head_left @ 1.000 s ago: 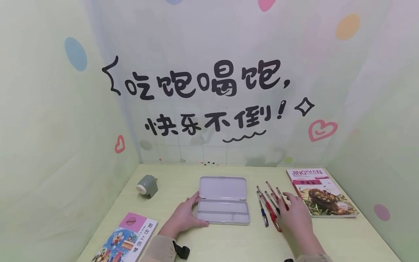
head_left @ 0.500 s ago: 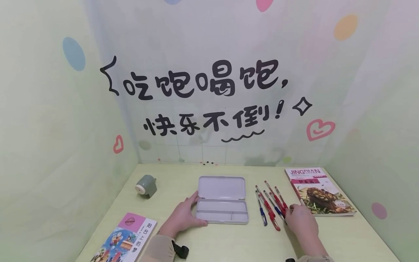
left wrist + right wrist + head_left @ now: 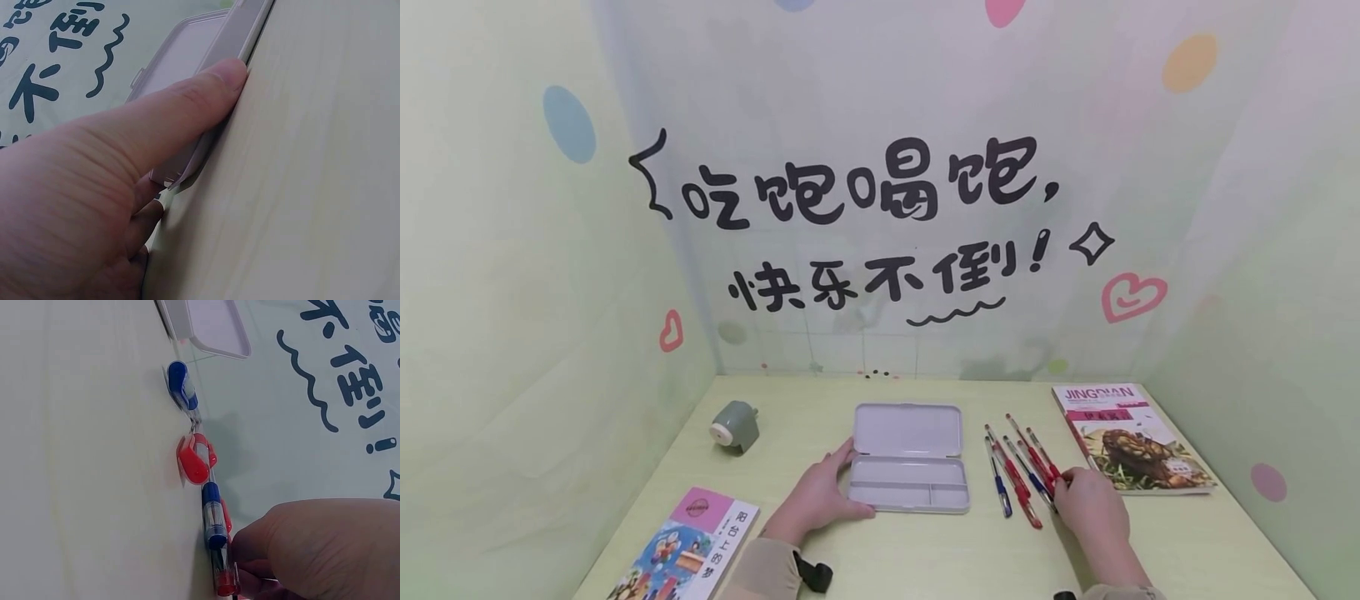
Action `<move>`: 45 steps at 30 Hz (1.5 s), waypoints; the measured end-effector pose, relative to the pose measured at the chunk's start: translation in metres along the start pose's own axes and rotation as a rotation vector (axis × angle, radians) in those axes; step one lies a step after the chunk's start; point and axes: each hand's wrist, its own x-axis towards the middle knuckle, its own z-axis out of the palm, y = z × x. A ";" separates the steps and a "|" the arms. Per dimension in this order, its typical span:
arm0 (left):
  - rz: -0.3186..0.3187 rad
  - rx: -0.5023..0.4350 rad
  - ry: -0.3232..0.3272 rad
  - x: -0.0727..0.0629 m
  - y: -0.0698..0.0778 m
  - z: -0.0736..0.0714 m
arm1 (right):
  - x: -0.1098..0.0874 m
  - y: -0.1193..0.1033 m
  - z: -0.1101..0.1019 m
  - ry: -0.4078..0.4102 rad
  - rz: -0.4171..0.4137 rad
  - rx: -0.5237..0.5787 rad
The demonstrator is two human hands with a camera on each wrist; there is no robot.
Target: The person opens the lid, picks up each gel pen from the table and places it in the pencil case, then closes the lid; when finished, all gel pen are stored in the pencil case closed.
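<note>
An open, pale lilac pencil case lies on the table with its lid folded back, its divided tray bare. My left hand holds its left end, thumb along the front wall and fingers around the side. To the right lies a loose group of red and blue pens, among them a blue pen and a red pen. At the right of the group my right hand pinches a red pen near its front end. In the right wrist view the fingertips sit beside a blue pen.
A grey-green pencil sharpener stands at the back left. One book lies at the front left, a magazine at the back right. A printed backdrop rises behind the table.
My right hand has come down from spread fingers over the pens to a pinch on the rightmost red pen, which has shifted slightly left. The left hand keeps its place.
</note>
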 end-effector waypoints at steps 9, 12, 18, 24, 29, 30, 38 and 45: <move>0.003 0.011 0.004 0.000 -0.002 0.001 | -0.002 -0.005 -0.004 -0.003 0.044 0.007; 0.002 0.008 0.007 0.000 -0.002 0.001 | -0.005 -0.014 -0.007 0.039 0.024 0.004; -0.005 -0.003 0.003 -0.001 -0.001 0.002 | -0.012 -0.042 -0.004 0.134 -0.047 -0.002; 0.007 -0.002 0.000 -0.001 -0.001 0.002 | -0.019 -0.067 0.006 0.199 -0.138 0.021; 0.013 -0.001 0.000 0.000 -0.002 0.001 | -0.023 -0.090 0.016 0.234 -0.243 0.056; 0.014 -0.002 0.000 0.000 -0.002 0.001 | -0.024 -0.094 0.018 0.239 -0.260 0.053; -0.005 -0.017 -0.005 0.001 -0.003 0.001 | -0.030 -0.131 0.040 0.195 -0.395 0.006; -0.018 -0.021 -0.011 0.001 -0.003 0.003 | -0.033 -0.152 0.058 0.195 -0.505 -0.016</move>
